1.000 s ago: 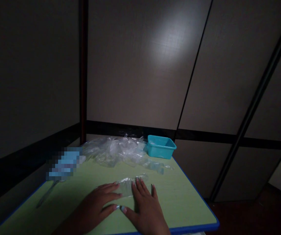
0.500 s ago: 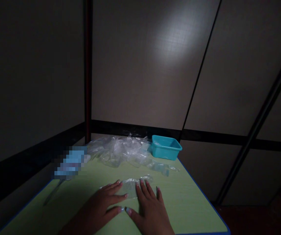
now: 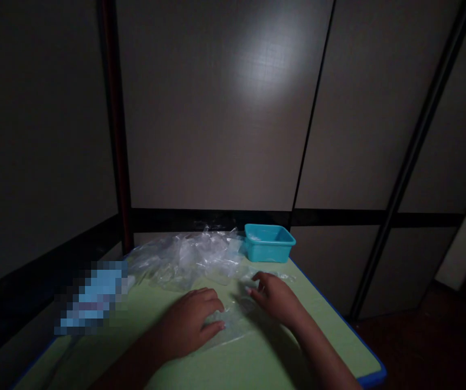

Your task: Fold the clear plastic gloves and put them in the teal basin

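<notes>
A flat clear plastic bag (image 3: 233, 325) lies on the green table (image 3: 330, 341). My left hand (image 3: 194, 322) rests on the bag's left part, its fingers bent and apart, with thumb and forefinger separated. Raised above the bag's far right side, my right hand (image 3: 271, 292) has curled fingers with a gap between thumb and forefinger, and nothing shows between them. Just beyond it lie small clear plastic pieces (image 3: 287, 277), partly hidden by that hand.
A heap of crumpled clear plastic bags (image 3: 200, 254) covers the back of the table. A turquoise basket (image 3: 269, 250) stands at the back right corner. A blurred blue object (image 3: 94, 295) lies at the left edge. Dark panels rise behind.
My right hand has lifted off the bag and moved forward and right, its fingers curling. My left hand has shifted slightly, its fingers more bent. The view has turned a little to the right.
</notes>
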Available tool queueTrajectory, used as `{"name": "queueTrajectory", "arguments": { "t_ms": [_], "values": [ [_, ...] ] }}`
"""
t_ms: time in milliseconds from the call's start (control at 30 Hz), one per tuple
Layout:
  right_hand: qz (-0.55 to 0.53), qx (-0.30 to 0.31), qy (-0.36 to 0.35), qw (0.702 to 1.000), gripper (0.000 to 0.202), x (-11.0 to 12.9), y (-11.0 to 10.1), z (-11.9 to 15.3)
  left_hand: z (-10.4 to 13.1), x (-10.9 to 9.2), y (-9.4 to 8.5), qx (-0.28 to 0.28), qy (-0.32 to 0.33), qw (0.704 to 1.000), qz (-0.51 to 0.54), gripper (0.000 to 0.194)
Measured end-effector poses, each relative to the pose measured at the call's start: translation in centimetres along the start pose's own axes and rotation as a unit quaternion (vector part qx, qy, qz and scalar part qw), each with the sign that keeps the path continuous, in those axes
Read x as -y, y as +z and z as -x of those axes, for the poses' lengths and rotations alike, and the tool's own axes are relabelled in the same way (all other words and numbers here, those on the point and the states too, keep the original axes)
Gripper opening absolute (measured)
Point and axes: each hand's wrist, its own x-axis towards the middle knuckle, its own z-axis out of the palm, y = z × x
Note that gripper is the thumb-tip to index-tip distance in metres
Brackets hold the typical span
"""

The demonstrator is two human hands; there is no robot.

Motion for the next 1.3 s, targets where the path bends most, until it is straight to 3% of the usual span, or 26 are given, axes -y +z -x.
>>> {"name": "queueTrajectory", "arguments": {
  "t_ms": [100, 200, 400, 600, 900, 1100, 1300],
  "values": [
    [0.031, -0.051, 0.042, 0.997, 0.036, -0.9, -0.2, -3.6, -2.4, 0.7, 1.2, -0.023, -0.015, 1.0, 0.014, 0.008],
    [0.031, -0.064, 0.038, 0.997, 0.033, -1.5, 1.0, -5.0, -2.5, 2.0, 2.3, -0.04, -0.035, 0.997, 0.06, 0.005],
    [-0.007, -0.023, -0.024, 0.999, 0.03, -2.3, 2.8, -3.7, -1.1, 2.5, 2.7, -0.003, -0.047, 0.995, 0.084, 0.014],
    [0.015, 0.003, 0.002, 1.0, 0.031, -3.1, 3.5, -3.2, -1.2, 1.8, 4.0, 0.046, -0.03, 0.995, 0.081, 0.029],
    [-0.016, 0.065, -0.051, 0.996, 0.028, -3.1, 3.8, -3.1, -1.1, 2.0, 4.3, 0.047, -0.046, 0.991, 0.117, 0.027],
    [-0.056, 0.081, -0.078, 0.992, 0.014, -2.7, 3.4, -3.0, -1.3, 2.6, 3.7, 0.001, -0.044, 0.994, 0.102, 0.027],
    [-0.112, 0.088, -0.085, 0.986, 0.016, -2.5, 3.5, -3.0, -1.3, 4.5, 2.9, -0.072, -0.103, 0.988, 0.087, 0.02]
  ]
}}
